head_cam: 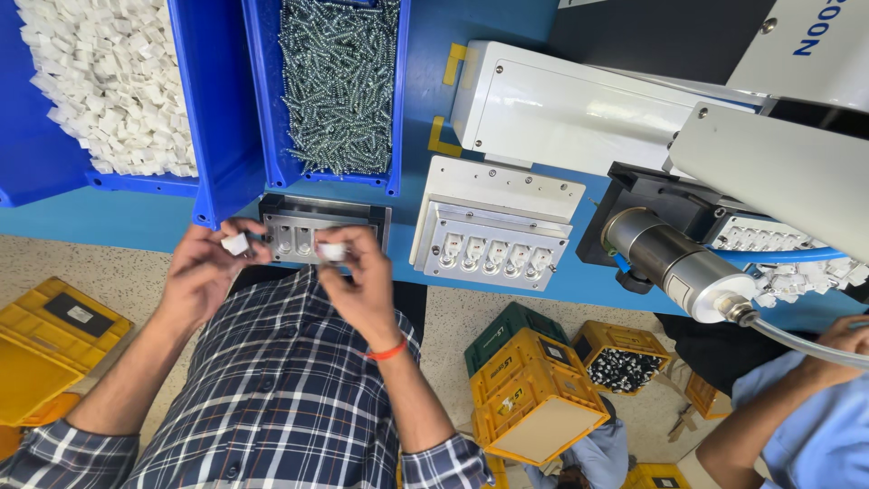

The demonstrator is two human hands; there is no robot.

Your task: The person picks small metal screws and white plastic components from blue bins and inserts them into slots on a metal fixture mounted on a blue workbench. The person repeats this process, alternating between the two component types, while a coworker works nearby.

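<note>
While fingers half-hide them, left hand (201, 272) and right hand (356, 276) pinch white pieces (237, 244)

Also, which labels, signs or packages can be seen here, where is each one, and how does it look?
Label: on the yellow crate at lower left; small white rectangle on a black patch.
Printed marking: on the white machine housing, top right; blue letters.
Marks: on the stacked yellow crates, lower centre; pale, small.
No screens.
</note>
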